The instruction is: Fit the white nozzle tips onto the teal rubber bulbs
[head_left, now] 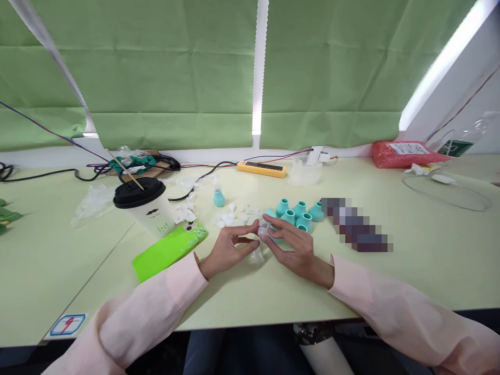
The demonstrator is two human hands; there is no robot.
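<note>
At the middle of the table, a small translucent plastic piece [263, 229] sits between the fingertips of both hands. My right hand [295, 249] pinches it between thumb and fingers. From the other side, my left hand [230, 249] is closed on it, index fingertip against its edge. Just below the fingers lies a clear plastic piece [257, 255]. Several small turquoise vase-shaped pots [300, 209] cluster beyond my right hand, one partly covered by its fingers. Another turquoise pot [219, 198] stands alone farther left. Small white plastic pieces [230, 217] are scattered beyond my left hand.
A paper cup [154, 213] with a black lid and a green phone [170, 250] are to the left. Behind are a yellow power strip [261, 169] and cables. A pixelated item [357, 226] lies right; a red package [406, 154] is at the back right.
</note>
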